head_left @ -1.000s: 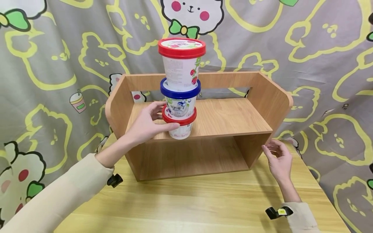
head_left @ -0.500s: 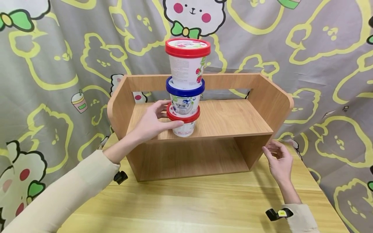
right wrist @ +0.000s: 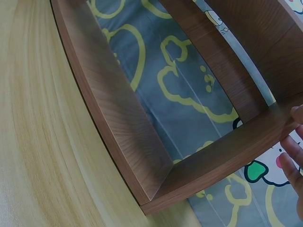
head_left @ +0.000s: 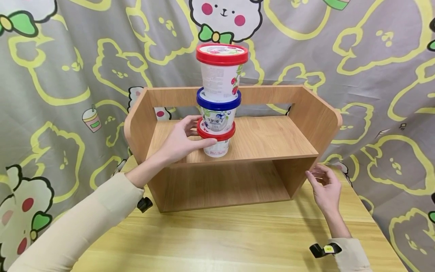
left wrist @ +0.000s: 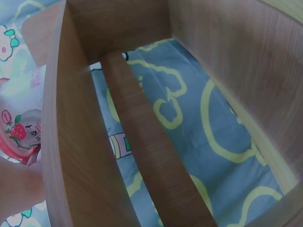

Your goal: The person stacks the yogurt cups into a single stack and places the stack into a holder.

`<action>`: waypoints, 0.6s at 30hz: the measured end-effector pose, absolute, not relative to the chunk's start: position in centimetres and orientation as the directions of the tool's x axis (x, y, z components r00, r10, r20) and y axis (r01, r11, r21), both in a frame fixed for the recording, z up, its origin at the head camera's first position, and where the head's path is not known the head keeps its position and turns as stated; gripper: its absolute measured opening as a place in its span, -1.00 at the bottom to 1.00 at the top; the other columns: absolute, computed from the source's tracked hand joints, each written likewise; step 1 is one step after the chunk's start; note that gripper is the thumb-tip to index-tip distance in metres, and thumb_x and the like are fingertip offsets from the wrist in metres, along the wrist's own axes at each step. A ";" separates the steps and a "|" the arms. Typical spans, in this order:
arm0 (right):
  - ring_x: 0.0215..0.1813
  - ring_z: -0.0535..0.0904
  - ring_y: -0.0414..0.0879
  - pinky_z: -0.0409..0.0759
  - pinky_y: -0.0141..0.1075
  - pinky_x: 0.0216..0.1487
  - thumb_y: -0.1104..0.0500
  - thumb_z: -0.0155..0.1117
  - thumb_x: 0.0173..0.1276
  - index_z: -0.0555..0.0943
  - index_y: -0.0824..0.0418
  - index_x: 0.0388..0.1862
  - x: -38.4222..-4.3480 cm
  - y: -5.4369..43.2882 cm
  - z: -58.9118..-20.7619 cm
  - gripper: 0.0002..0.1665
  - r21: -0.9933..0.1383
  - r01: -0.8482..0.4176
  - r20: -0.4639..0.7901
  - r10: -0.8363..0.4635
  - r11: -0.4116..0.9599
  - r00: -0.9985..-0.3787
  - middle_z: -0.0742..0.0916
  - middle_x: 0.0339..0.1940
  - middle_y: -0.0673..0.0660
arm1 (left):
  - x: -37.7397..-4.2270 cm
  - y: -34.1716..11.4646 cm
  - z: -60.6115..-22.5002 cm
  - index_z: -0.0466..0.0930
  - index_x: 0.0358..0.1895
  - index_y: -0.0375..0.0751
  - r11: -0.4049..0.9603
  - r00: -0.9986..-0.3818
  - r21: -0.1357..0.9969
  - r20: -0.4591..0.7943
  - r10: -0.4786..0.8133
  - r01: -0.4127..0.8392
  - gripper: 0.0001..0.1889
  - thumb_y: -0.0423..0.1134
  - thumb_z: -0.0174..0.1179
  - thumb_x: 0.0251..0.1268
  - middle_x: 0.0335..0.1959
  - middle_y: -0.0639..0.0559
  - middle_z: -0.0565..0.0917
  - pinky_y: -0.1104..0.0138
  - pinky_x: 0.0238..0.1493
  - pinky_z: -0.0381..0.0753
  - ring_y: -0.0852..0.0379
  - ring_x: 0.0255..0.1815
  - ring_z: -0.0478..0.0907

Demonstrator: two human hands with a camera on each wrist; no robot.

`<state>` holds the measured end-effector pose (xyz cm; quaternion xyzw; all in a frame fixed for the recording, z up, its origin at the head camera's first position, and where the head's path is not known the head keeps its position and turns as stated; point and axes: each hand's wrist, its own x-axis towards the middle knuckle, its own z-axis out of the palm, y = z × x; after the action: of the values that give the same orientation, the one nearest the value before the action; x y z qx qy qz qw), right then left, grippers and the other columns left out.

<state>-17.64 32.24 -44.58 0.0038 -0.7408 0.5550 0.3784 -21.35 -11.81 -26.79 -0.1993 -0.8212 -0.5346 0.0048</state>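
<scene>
A stack of three lidded paper tubs rises over the upper board of a wooden desktop shelf (head_left: 268,136). On top is a large tub with a red lid (head_left: 221,75), in the middle one with a blue lid (head_left: 217,115), at the bottom a small red-lidded tub (head_left: 217,147). My left hand (head_left: 180,141) grips the bottom tub just below its lid, thumb in front, fingers partly hidden behind. The strawberry-printed side of this tub (left wrist: 23,127) shows in the left wrist view. My right hand (head_left: 327,189) is at the shelf's right side panel (right wrist: 222,158), fingers loosely bent, thumb by its edge.
The shelf stands on a light wooden table (head_left: 221,238), with an open lower compartment (head_left: 221,185) and a back rail (head_left: 265,94). A grey curtain with yellow bear outlines (head_left: 112,60) hangs behind. Raised side panels (head_left: 137,128) flank the upper board.
My left hand has carried the tub stack a little to the right and back, further over the upper board. My right hand has stayed in place.
</scene>
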 end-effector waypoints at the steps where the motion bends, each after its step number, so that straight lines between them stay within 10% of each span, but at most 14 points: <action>1: -0.27 0.63 -0.53 0.58 -0.72 -0.21 0.56 0.40 0.28 0.60 0.59 0.08 -17.6 32.2 -44.6 -0.62 -0.819 -0.425 0.565 0.415 0.384 -0.714 0.70 -0.33 -0.39 | -21.4 -11.8 -26.8 0.32 0.54 -0.05 0.344 -0.920 0.878 0.223 0.323 0.333 -0.18 -0.08 0.52 0.26 0.41 -0.05 0.61 -0.06 0.42 0.64 -0.08 0.37 0.62; 18: -0.27 0.64 -0.51 0.59 -0.71 -0.21 0.55 0.40 0.28 0.61 0.59 0.06 -17.4 32.4 -44.6 -0.64 -0.818 -0.425 0.567 0.413 0.388 -0.713 0.71 -0.33 -0.37 | -20.9 -12.7 -27.3 0.24 0.60 -0.06 0.322 -0.931 0.902 0.184 0.316 0.288 -0.16 -0.11 0.45 0.32 0.47 -0.11 0.54 -0.04 0.40 0.66 -0.15 0.40 0.60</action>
<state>-17.43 32.36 -44.57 0.0041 -0.7419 0.5533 0.3788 -20.92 -12.65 -27.29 -0.1858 -0.8129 -0.5518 -0.0129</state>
